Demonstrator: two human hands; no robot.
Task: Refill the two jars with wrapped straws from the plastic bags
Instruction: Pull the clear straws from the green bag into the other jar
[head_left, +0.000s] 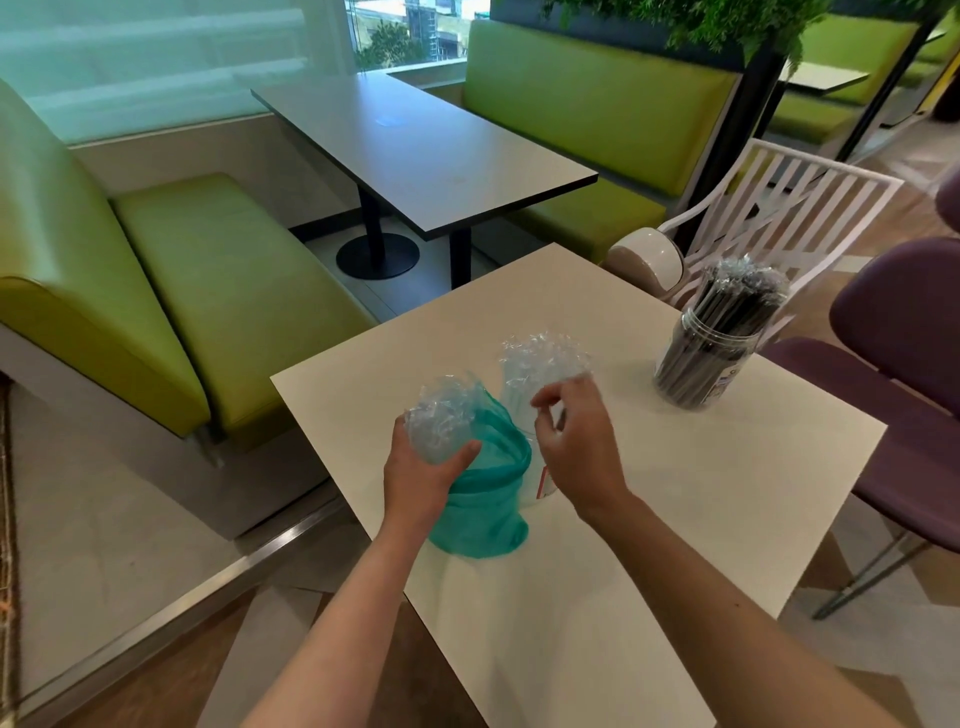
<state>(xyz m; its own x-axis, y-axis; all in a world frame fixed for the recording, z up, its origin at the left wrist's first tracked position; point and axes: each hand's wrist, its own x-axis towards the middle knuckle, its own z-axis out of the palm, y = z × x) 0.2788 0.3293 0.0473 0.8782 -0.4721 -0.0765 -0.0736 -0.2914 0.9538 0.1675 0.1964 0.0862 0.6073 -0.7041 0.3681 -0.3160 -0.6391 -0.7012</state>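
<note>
On the white square table (649, 519) a teal plastic bag (483, 514) stands open. My left hand (421, 478) grips a bundle of clear wrapped straws (441, 421) that sticks up out of the bag's mouth. Just right of the bag stands a clear jar (535, 483) with clear wrapped straws (540, 358) rising from it; most of the jar is hidden behind my right hand. My right hand (576, 441) hovers over that jar with fingers curled and apart, holding nothing. A second clear jar (701, 364), packed with black wrapped straws (737, 291), stands at the table's far right.
A purple chair (893, 395) is at the right, a white slatted chair (779, 208) behind the black-straw jar. Green bench seats (208, 291) and a grey table (426, 150) lie beyond. The white table's left edge drops to the floor.
</note>
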